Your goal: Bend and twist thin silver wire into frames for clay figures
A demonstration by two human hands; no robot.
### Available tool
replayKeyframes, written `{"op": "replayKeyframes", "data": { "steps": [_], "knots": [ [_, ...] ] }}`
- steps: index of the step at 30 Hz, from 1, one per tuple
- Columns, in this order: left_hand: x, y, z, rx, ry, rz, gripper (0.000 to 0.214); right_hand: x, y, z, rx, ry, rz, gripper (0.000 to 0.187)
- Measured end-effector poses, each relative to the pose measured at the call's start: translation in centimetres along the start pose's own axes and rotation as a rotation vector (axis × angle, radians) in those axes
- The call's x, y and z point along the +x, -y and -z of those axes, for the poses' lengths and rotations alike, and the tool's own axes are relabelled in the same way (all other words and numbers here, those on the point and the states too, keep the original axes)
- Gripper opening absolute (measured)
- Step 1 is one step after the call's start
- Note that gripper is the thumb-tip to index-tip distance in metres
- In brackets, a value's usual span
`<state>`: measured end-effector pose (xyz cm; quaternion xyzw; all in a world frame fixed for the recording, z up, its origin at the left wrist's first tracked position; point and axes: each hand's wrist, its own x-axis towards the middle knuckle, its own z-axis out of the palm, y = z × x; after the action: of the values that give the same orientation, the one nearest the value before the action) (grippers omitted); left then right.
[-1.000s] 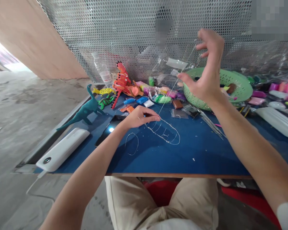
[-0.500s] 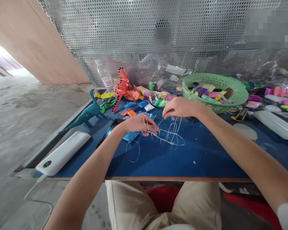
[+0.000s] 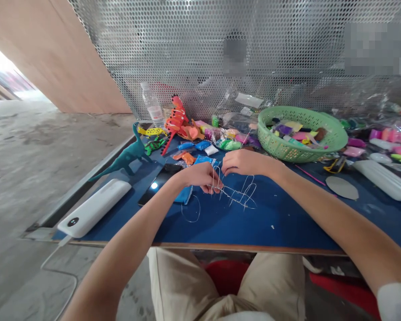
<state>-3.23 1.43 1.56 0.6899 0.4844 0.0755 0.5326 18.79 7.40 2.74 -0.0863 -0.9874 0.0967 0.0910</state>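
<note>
A thin silvery wire frame point(image 3: 238, 194), bent into a long outline with several upright loops, is held above the blue table. My left hand point(image 3: 205, 176) pinches it at its left end. My right hand point(image 3: 242, 162) is closed just above and to the right of the left one, its fingertips pinched on a thin wire strand that joins the frame. A free end of wire sticks up behind the right hand. On the left, a loose loop of wire point(image 3: 191, 213) hangs below my left hand. Blue packets lie partly hidden behind my left hand.
A teal long-necked dinosaur figure point(image 3: 128, 156), a white power bank point(image 3: 94, 208) and a black phone point(image 3: 153, 186) lie left. Behind stand an orange-red figure point(image 3: 176, 120) and a bottle point(image 3: 153, 106). A green basket point(image 3: 287, 152) of clay packets stands back right, before a perforated metal panel point(image 3: 187, 40).
My right hand has come slightly down and left, closer to my left hand, with the wire strand. The wire frame has tilted a little. The whole view has shifted slightly.
</note>
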Motion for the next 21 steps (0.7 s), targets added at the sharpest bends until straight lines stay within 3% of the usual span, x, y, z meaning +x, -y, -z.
{"op": "replayKeyframes", "data": {
  "steps": [12,21],
  "knots": [
    [-0.3,-0.9,-1.2,0.004,-0.032,0.055,0.016,1.1,2.1,0.9,-0.362,0.017,0.056,0.028],
    [-1.2,-1.2,-1.3,0.044,-0.121,-0.045,0.014,0.8,1.9,0.4,-0.263,-0.125,-0.086,0.028]
  ]
}}
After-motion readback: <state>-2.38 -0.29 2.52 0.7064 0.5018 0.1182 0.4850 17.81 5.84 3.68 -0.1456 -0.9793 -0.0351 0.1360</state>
